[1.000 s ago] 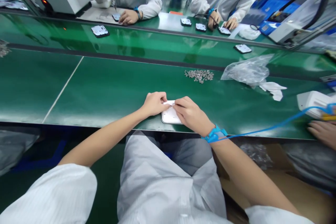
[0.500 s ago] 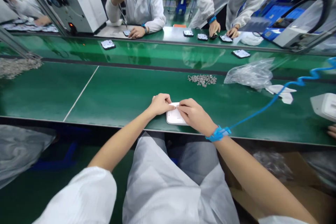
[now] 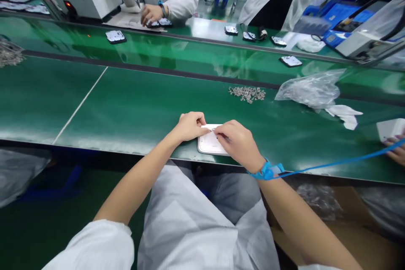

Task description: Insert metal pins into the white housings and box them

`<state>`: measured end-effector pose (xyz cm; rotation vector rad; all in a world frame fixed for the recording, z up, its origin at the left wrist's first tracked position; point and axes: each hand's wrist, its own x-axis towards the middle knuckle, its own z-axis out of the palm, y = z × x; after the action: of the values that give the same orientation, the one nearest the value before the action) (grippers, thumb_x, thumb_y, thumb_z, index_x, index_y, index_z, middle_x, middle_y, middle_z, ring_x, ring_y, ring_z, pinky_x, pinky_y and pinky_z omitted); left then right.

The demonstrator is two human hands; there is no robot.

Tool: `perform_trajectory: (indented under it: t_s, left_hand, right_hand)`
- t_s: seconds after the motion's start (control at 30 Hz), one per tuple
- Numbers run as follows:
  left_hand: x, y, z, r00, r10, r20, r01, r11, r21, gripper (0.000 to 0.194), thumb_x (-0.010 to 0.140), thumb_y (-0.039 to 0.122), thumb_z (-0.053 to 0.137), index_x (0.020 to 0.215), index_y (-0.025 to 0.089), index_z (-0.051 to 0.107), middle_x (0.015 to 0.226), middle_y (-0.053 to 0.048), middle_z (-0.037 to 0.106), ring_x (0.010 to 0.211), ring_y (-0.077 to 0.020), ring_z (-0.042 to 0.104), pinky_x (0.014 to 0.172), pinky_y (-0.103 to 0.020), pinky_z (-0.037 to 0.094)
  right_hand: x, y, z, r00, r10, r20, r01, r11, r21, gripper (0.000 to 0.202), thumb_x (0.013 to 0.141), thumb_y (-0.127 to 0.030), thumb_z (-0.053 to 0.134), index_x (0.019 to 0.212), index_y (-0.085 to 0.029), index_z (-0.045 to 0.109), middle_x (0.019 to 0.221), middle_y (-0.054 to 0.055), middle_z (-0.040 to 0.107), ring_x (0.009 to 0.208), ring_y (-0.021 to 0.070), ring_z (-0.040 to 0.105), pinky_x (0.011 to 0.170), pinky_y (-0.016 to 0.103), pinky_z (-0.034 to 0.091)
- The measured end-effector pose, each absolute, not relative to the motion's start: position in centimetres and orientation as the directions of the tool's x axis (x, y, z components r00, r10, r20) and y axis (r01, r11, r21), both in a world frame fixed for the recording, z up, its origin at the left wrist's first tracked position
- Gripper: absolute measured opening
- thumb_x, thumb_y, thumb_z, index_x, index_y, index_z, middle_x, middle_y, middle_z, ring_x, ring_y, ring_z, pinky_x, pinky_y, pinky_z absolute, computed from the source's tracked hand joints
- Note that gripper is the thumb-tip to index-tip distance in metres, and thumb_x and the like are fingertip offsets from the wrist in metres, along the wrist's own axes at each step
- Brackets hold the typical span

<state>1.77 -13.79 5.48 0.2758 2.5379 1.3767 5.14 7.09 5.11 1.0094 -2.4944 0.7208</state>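
A flat white casing (image 3: 209,145) with rounded corners lies on the green bench near its front edge. My left hand (image 3: 191,126) grips its far left corner, the thumb stretched over the top. From the right, my right hand (image 3: 238,140) reaches over the casing, wearing a blue wrist strap (image 3: 267,170). Its thumb and fingertips are pinched together close to the left thumb, near small dark spots on the white surface. Whatever sits in that pinch is too small to make out. Part of the casing is hidden beneath the right hand.
Beyond my hands lies a pile of small metal parts (image 3: 248,93), with a clear plastic bag (image 3: 311,88) to its right. A black-and-white unit (image 3: 290,61) rests on the strip behind. Another person's hand (image 3: 397,147) holds a white box at far right. Co-workers stand opposite.
My view has shifted, while both hands stay on the casing. A co-worker opposite has drawn both hands back from the units. The blue cord now hangs lower.
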Motion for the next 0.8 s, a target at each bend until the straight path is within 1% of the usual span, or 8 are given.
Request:
perform_trajectory:
  t_s: [0.13, 0.27, 0.43, 0.57, 0.67, 0.8]
  left_hand:
    - [1.75, -13.79, 5.46, -0.953, 0.272, -0.130, 0.041, 0.546, 0.837, 0.021, 0.071, 0.026, 0.078, 0.068, 0.019, 0.058, 0.062, 0.005, 0.054, 0.063, -0.0128, 0.047, 0.069, -0.029, 0.031]
    - [1.76, -13.86, 5.48, -0.952, 0.281, -0.124, 0.051, 0.545, 0.837, 0.020, 0.071, 0.026, 0.077, 0.069, 0.019, 0.059, 0.065, 0.004, 0.058, 0.066, -0.0131, 0.049, 0.070, -0.030, 0.033]
    - [1.88, -14.02, 5.64, -0.949, 0.296, -0.113, 0.057, 0.509, 0.859, 0.010, 0.078, 0.023, 0.067, 0.071, 0.018, 0.062, 0.068, 0.003, 0.062, 0.067, -0.0130, 0.053, 0.070, -0.029, 0.035]
    - [1.95, -14.00, 5.83, -0.949, 0.290, -0.125, 0.047, 0.521, 0.852, 0.009, 0.076, 0.023, 0.069, 0.071, 0.018, 0.062, 0.067, 0.003, 0.061, 0.068, -0.0132, 0.053, 0.070, -0.029, 0.035]
    - [1.99, -13.94, 5.89, -0.951, 0.283, -0.126, 0.044, 0.528, 0.848, 0.011, 0.075, 0.023, 0.069, 0.070, 0.019, 0.060, 0.067, 0.003, 0.060, 0.068, -0.0134, 0.053, 0.069, -0.028, 0.035]
    - [1.98, -13.92, 5.74, -0.952, 0.286, -0.107, 0.064, 0.531, 0.845, 0.015, 0.074, 0.025, 0.073, 0.071, 0.019, 0.059, 0.065, 0.004, 0.057, 0.066, -0.0130, 0.051, 0.068, -0.028, 0.033]
  right_hand:
    - [5.20, 7.12, 5.03, -0.650, -0.552, 0.522, -0.739, 0.619, -0.266, 0.019, 0.096, -0.009, 0.055, 0.093, -0.020, 0.070, 0.088, 0.006, 0.073, 0.085, 0.0220, 0.065, 0.074, 0.034, 0.055]
    - [5.18, 7.05, 5.06, -0.622, -0.567, 0.541, -0.756, 0.614, -0.226, 0.019, 0.096, -0.007, 0.055, 0.094, -0.018, 0.071, 0.090, 0.007, 0.074, 0.085, 0.0221, 0.065, 0.074, 0.034, 0.055]
    - [5.18, 6.98, 5.10, -0.587, -0.606, 0.536, -0.778, 0.604, -0.170, 0.020, 0.097, -0.008, 0.054, 0.092, -0.017, 0.071, 0.087, 0.008, 0.074, 0.085, 0.0229, 0.065, 0.073, 0.035, 0.056]
    - [5.26, 7.03, 4.90, -0.571, -0.581, 0.580, -0.784, 0.596, -0.175, 0.019, 0.098, -0.006, 0.055, 0.094, -0.018, 0.070, 0.090, 0.007, 0.075, 0.085, 0.0220, 0.064, 0.075, 0.035, 0.056]
    - [5.24, 7.03, 4.85, -0.576, -0.592, 0.564, -0.780, 0.605, -0.162, 0.019, 0.096, -0.004, 0.056, 0.093, -0.018, 0.069, 0.089, 0.007, 0.074, 0.084, 0.0223, 0.064, 0.074, 0.035, 0.055]
    - [5.14, 6.91, 5.06, -0.548, -0.657, 0.518, -0.798, 0.596, -0.089, 0.020, 0.095, -0.004, 0.055, 0.091, -0.016, 0.069, 0.087, 0.007, 0.073, 0.086, 0.0244, 0.064, 0.072, 0.036, 0.054]
